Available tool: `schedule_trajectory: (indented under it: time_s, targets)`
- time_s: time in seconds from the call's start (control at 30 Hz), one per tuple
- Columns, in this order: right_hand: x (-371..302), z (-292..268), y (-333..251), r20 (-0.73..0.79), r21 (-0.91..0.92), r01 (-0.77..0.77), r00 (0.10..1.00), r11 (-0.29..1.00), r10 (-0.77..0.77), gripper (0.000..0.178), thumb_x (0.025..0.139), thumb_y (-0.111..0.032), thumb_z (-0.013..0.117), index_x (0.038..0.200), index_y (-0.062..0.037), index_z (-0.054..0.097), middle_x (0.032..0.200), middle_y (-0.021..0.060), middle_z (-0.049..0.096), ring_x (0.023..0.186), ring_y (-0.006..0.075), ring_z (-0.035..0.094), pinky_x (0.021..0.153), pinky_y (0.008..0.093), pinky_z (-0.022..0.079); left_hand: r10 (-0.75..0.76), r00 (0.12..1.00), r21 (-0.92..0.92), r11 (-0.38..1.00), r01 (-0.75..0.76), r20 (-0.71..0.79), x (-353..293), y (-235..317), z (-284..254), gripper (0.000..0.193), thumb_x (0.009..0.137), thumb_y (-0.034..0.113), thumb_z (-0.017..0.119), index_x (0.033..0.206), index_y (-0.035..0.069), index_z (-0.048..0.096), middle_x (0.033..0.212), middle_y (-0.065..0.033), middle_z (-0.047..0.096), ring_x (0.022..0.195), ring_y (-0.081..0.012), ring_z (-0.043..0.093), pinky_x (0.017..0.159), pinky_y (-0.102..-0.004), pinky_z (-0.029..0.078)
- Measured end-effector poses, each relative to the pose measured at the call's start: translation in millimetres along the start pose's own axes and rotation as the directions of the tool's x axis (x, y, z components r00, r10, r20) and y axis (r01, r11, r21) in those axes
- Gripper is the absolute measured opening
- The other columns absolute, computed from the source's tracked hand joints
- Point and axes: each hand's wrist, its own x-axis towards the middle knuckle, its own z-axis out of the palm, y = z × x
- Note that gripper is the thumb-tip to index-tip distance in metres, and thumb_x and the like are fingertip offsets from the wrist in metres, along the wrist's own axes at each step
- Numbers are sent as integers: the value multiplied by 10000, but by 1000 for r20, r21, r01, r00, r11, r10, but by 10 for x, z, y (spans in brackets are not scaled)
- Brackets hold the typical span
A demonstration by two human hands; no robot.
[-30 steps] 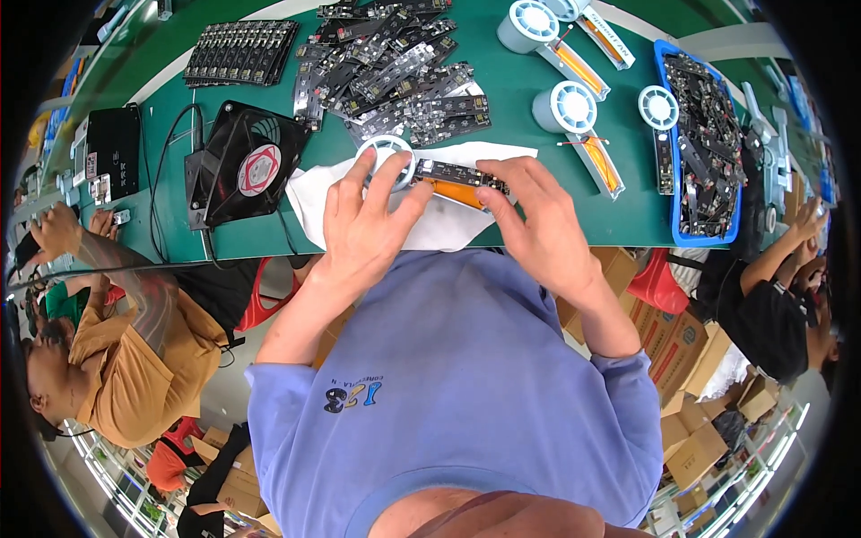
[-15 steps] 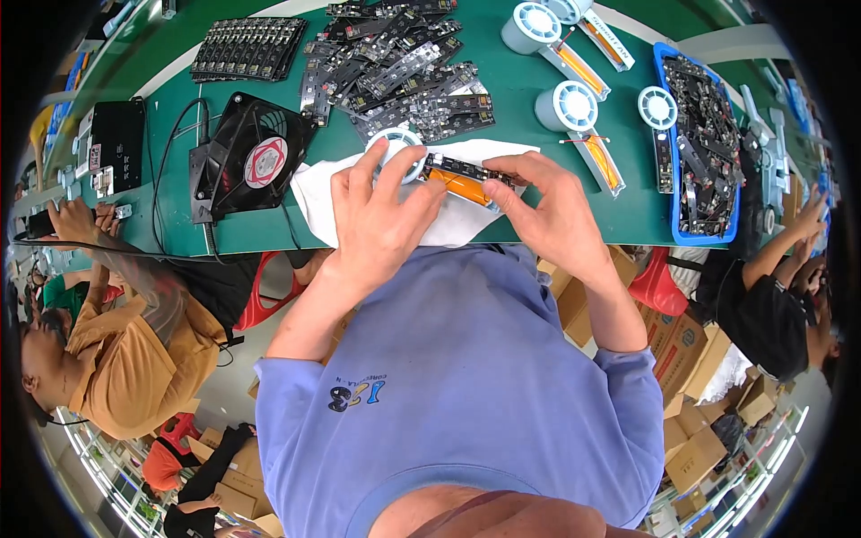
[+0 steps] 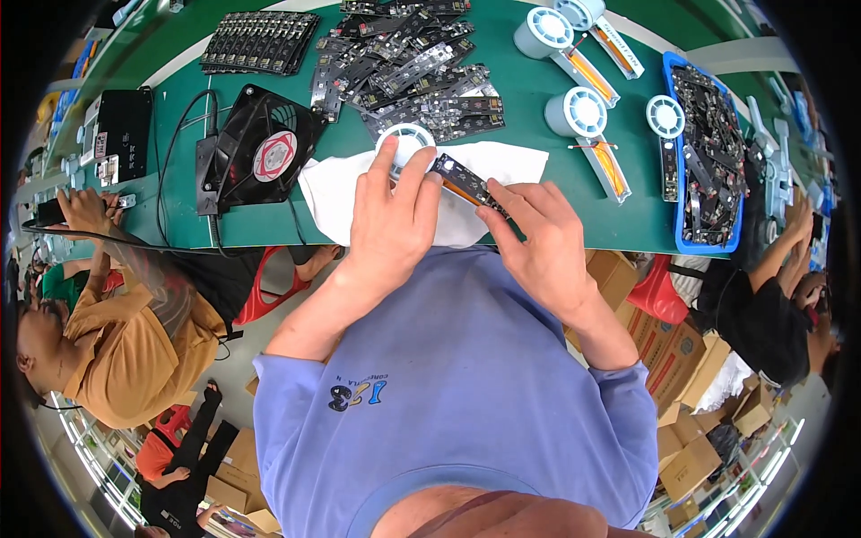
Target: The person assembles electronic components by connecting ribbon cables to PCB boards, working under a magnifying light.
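A light-blue handheld fan (image 3: 391,142) lies tilted on a white cloth (image 3: 516,161) in front of me. My left hand (image 3: 395,215) is closed on it, with fingertips on its round head and at the top of its handle. Over the handle sits a narrow black circuit board (image 3: 463,178), its face up. A strip of orange battery (image 3: 459,192) shows along the board's near edge. My right hand (image 3: 543,229) pinches the board's far-right end between thumb and fingers. Whether those fingers also grip the handle is hidden.
Loose circuit boards (image 3: 408,72) are heaped behind the cloth, with a neat stack (image 3: 260,43) to their left. A black box fan (image 3: 269,143) stands left. Several open handheld fans (image 3: 603,170) and a blue bin (image 3: 677,229) of boards lie right. A co-worker (image 3: 134,350) sits left.
The board has turned face up and covers most of the orange battery. My right hand has shifted down, its fingers closer together at the board's end. The whole view has moved slightly.
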Motion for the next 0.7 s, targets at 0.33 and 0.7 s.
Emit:
schedule_trajectory:
  time_s: [0.33, 0.7]
  targets:
    - [-42, 75, -23, -12, -24, -32, 999, 999, 31, 336, 823, -90, 848, 1139, 4, 779, 994, 105, 746, 871, 289, 668, 757, 416, 554, 61, 998, -46, 997, -61, -8, -63, -102, 10, 252, 854, 25, 704, 1105, 18, 720, 1377, -115, 630, 1305, -436, 551, 811, -439, 499]
    - [-186, 311, -23, -195, 14, 39, 980, 999, -36, 365, 815, -65, 845, 1164, 9, 770, 978, 96, 701, 852, 282, 638, 746, 399, 528, 128, 986, -85, 987, -137, -109, -221, -315, 121, 284, 855, 115, 686, 1127, 108, 767, 1416, -57, 659, 1381, -376, 563, 805, -377, 488]
